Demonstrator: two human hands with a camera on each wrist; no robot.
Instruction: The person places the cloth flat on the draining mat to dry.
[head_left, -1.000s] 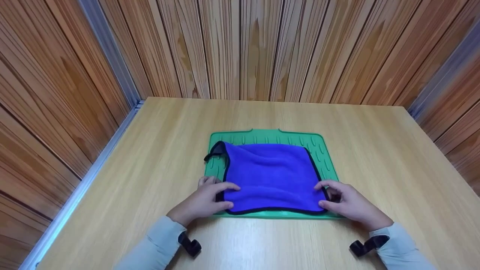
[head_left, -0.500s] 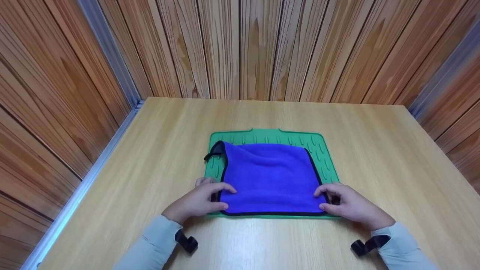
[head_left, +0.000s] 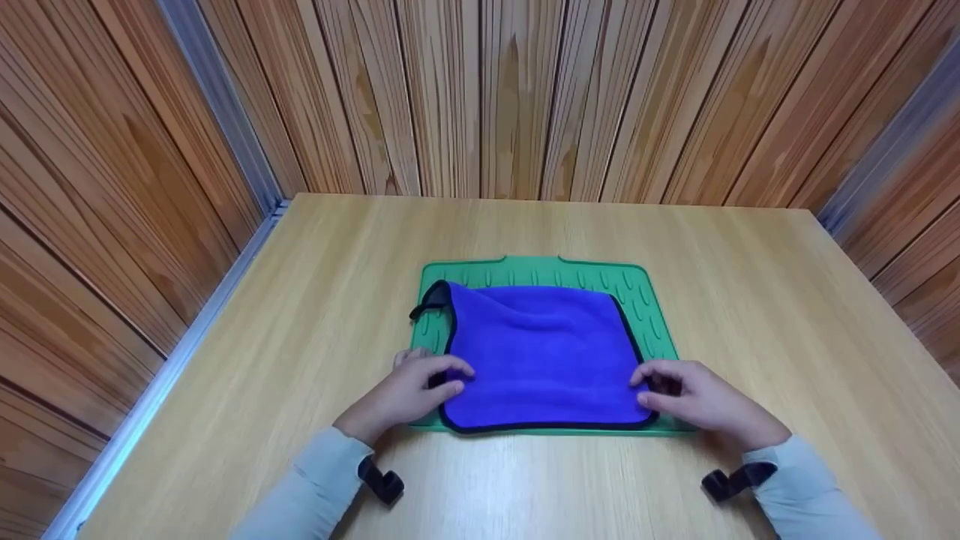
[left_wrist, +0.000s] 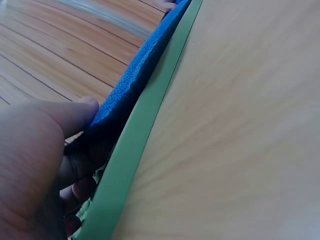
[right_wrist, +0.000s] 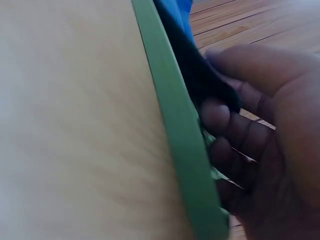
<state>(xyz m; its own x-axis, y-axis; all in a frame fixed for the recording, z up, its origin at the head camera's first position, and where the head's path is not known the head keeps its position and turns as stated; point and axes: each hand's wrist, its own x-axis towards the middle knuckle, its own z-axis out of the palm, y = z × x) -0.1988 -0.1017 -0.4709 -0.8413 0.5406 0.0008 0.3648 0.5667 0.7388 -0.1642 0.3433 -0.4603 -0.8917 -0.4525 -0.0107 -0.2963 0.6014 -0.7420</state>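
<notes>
A blue cloth [head_left: 540, 352] with black edging lies spread over a green ridged mat [head_left: 649, 315], its far-left corner curled up to show a dark underside and a small black loop. At the cloth's near-left edge my left hand [head_left: 409, 390] pinches it, thumb on top and other fingers beneath, as the left wrist view shows with the thumb [left_wrist: 75, 112] on the blue pile. My right hand [head_left: 694, 394] pinches the near-right edge. In the right wrist view the dark underside of the cloth [right_wrist: 192, 70] is raised off the mat, with fingers [right_wrist: 242, 132] curled under it.
The mat rests on a light wooden table [head_left: 337, 285]. Wood-panelled walls [head_left: 517, 97] stand behind and at both sides, with a metal rail [head_left: 165, 367] along the left. Black wrist mounts [head_left: 382, 484] sit on both forearms.
My left hand first shifted slightly left, pulling the near edge straighter, then came back a little right and up. The right hand has barely moved; both keep their pinch on the cloth.
</notes>
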